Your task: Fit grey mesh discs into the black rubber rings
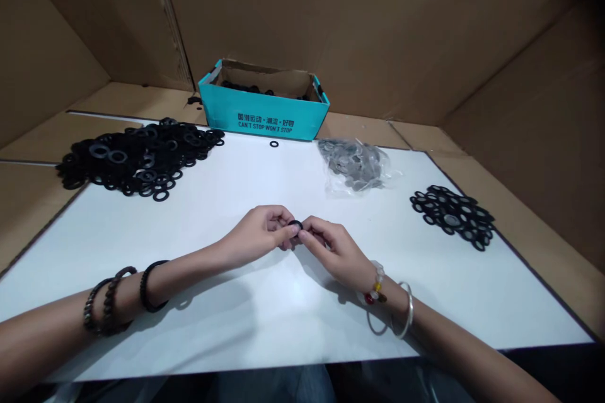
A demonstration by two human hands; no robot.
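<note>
Over the middle of the white table, my left hand [263, 228] pinches a small black rubber ring [296, 223] between thumb and fingers. My right hand [336, 249] meets it from the other side, its thumb and fingertips closed on the same ring's edge. The fingers cover much of the ring, so I cannot tell whether a mesh disc sits inside it. Beyond my hands a single black ring [274, 144] lies flat in front of the turquoise box.
A large heap of black rings [142, 154] spreads at the left. The turquoise box [265, 113] holds more dark rings. A clear bag of grey discs [354, 164] lies right of centre. Black rings with grey centres [451, 217] are piled at the right. Cardboard walls [359, 31] enclose the white table [265, 321].
</note>
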